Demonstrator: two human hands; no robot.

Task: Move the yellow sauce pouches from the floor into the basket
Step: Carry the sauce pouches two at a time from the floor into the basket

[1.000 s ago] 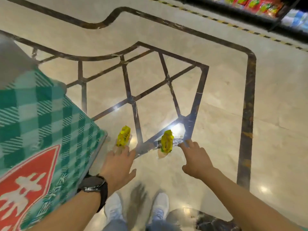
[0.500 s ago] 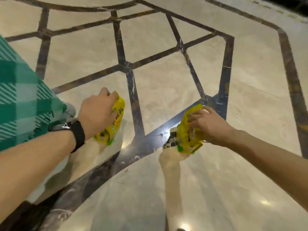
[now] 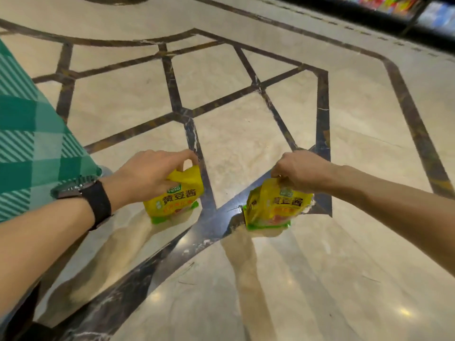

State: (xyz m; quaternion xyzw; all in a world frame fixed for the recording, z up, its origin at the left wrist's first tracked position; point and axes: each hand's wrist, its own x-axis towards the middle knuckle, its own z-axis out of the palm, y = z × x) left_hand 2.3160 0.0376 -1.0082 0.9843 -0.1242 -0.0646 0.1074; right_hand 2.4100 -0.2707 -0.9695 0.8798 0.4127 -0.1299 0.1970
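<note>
Two yellow sauce pouches with green bottom edges hang just above the polished floor. My left hand (image 3: 147,174) grips the top of the left pouch (image 3: 176,200); a dark watch is on that wrist. My right hand (image 3: 299,171) pinches the top of the right pouch (image 3: 273,207). Both pouches face me with their printed fronts. The green checked basket (image 3: 32,148) stands at the far left, beside my left forearm; its opening is out of view.
The marble floor (image 3: 234,134) has dark inlaid bands and shows reflections of my arms. Store shelves (image 3: 394,6) with coloured goods run along the top right, behind a striped floor line.
A second ago both hands reached toward the pouches standing on the floor. They then closed round them, and now the pouches are turned front-up and held slightly off the floor.
</note>
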